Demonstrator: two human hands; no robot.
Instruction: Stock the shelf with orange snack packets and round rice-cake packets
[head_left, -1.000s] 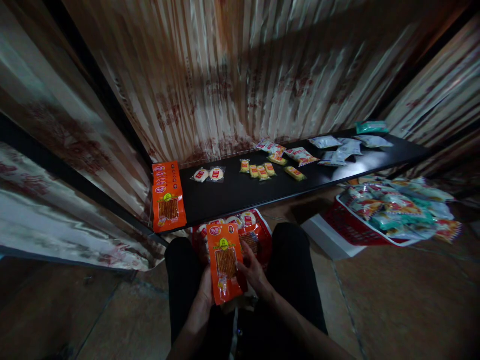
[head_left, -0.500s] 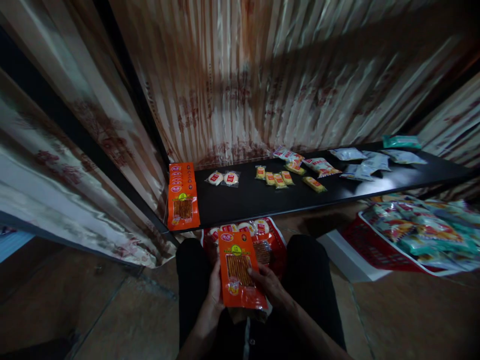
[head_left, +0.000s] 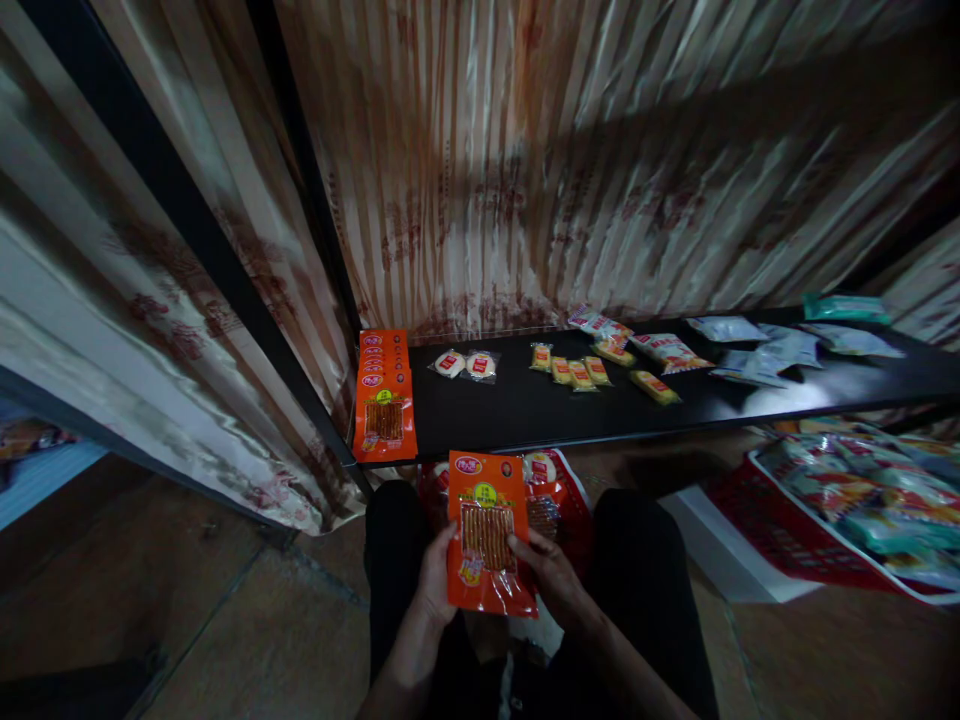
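Between my hands is an orange snack packet [head_left: 487, 535] with a clear window showing brown sticks inside. My left hand [head_left: 436, 578] grips its left edge, and my right hand [head_left: 551, 575] pinches the right edge with the thumb on the front. Behind the packet, partly hidden, a red basket [head_left: 581, 490] between my knees holds round white wrapped snacks and another orange packet. Overlapping orange packets [head_left: 385, 400] lie in a column at the left end of the black shelf [head_left: 480, 415].
Two round white wrapped snacks [head_left: 465, 365], several small yellow packets [head_left: 577, 372], white-and-red bags [head_left: 667, 352] and pale bags [head_left: 780, 350] lie along the shelf. A full red basket [head_left: 780, 520] stands right, beside a white box [head_left: 739, 550]. Black posts [head_left: 300, 220] and curtains [head_left: 465, 160] enclose the shelf.
Both hands have raised the orange packet slightly and turned it more upright. The camera view has shifted, so the shelf and baskets sit a little differently in the picture.
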